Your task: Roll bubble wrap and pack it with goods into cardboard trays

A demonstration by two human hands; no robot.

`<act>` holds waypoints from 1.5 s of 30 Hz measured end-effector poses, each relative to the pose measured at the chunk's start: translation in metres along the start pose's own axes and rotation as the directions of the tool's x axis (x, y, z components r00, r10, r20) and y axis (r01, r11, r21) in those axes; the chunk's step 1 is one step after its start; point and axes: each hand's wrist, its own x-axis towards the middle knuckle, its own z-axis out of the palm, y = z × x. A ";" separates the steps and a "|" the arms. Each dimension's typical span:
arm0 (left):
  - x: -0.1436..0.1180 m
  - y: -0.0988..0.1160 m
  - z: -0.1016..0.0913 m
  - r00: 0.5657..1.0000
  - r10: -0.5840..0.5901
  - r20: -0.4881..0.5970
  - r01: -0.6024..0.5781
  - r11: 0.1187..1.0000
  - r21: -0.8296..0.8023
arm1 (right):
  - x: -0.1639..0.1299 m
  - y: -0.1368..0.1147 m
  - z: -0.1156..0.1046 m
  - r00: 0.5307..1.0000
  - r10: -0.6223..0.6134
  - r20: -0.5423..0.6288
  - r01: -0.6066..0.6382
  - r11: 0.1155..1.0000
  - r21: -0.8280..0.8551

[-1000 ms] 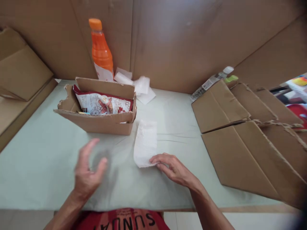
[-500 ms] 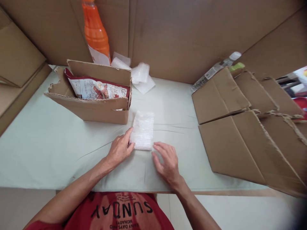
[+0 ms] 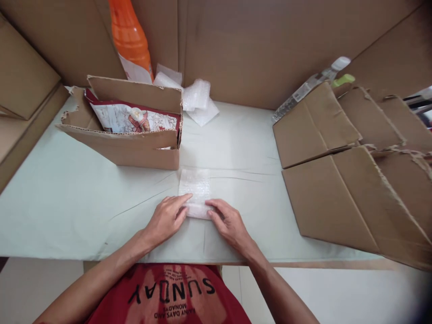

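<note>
Head camera: the right hand (image 3: pixel 231 222), looser earlier, now pinches the near fold of the bubble wrap (image 3: pixel 195 184), the left hand (image 3: pixel 165 218) its other end; it lies on the table (image 3: pixel 236 144) near a cardboard box (image 3: pixel 145 153) holding a printed bag (image 3: pixel 135 119).

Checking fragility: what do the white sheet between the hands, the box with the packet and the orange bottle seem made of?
White sheet: probably plastic bubble wrap, translucent and dimpled.
Box with the packet: matt brown cardboard, likely corrugated, from its wavy edges.
Orange bottle: probably plastic, glossy and ridged; colour could be bottle or contents.
</note>
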 end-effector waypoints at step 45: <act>0.005 0.003 -0.070 0.884 0.131 -0.449 -0.093 0.990 0.104 | 0.047 -0.027 -0.016 0.997 -0.069 -0.024 0.072 0.982 0.172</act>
